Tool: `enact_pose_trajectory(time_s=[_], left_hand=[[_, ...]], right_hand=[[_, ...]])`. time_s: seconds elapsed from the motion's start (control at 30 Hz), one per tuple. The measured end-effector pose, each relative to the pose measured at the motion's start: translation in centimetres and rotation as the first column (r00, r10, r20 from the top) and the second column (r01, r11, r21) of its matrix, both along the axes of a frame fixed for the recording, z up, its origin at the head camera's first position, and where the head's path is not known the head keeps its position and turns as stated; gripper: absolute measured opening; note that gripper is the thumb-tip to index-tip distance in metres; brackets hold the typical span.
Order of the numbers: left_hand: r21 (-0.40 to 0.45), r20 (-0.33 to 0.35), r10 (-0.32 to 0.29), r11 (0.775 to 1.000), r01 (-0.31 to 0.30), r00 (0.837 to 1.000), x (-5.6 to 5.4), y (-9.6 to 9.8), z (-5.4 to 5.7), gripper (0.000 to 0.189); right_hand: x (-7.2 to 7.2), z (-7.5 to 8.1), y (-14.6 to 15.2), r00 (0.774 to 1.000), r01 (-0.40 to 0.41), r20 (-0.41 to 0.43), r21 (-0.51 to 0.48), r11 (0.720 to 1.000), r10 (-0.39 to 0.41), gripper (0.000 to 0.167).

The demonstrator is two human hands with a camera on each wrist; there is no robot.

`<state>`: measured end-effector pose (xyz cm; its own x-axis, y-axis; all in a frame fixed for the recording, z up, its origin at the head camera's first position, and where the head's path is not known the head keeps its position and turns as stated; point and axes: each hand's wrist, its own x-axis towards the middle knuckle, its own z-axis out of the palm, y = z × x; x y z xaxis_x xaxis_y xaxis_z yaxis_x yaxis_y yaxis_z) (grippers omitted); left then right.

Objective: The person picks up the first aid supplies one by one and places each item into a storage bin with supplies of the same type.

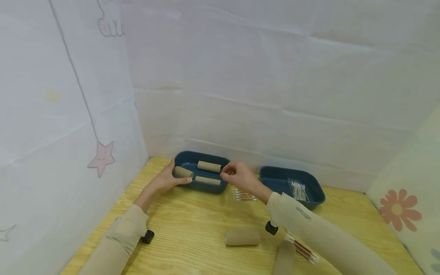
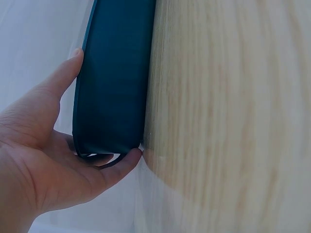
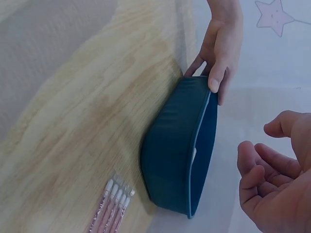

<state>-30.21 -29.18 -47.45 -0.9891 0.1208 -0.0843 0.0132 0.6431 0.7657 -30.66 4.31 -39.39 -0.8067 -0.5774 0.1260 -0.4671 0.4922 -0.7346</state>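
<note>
My left hand (image 1: 167,176) holds the left end of a dark blue plastic bin (image 1: 206,187). Its thumb lies along the rim and its fingers wrap the end wall (image 2: 114,97). Inside the bin are three brown cardboard tubes: one at the back (image 1: 209,166), one at the left (image 1: 183,172) and one along the front (image 1: 207,180). Beside the bin's right end is my right hand (image 1: 240,176). In the right wrist view its fingers (image 3: 250,158) are loosely curled, apart from the thumb, with nothing between them.
A second blue bin (image 1: 317,194), at the right, contains a pack of white cotton swabs (image 1: 298,191). Between the bins lies a pack of brown-stemmed swabs (image 1: 245,194). Nearer on the wooden table are two cardboard tubes (image 1: 242,237) and more brown-stemmed swabs (image 1: 304,251). White sheets stand behind and beside.
</note>
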Motion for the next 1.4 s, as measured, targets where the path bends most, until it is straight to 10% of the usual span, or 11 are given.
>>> enact_pose_trajectory(time_s=[0.3,1.03,1.4], left_hand=[[0.031,-0.002,-0.001,1.0,0.001,1.0,0.0,-0.7,0.3,0.134],[0.018,0.005,-0.002,1.0,0.002,1.0,-0.1,-0.5,0.2,0.135],[0.003,0.008,-0.001,1.0,0.001,1.0,0.2,-0.6,0.4,0.132]], right_hand=[[2.8,0.3,1.0,0.997,-0.061,-0.036,0.005,0.998,0.062,0.019],[7.5,-2.2,6.8,0.974,-0.062,0.213,-0.104,0.993,0.083,0.025],[9.5,-2.8,8.1,0.977,-0.134,0.15,-0.136,0.982,0.154,0.029]])
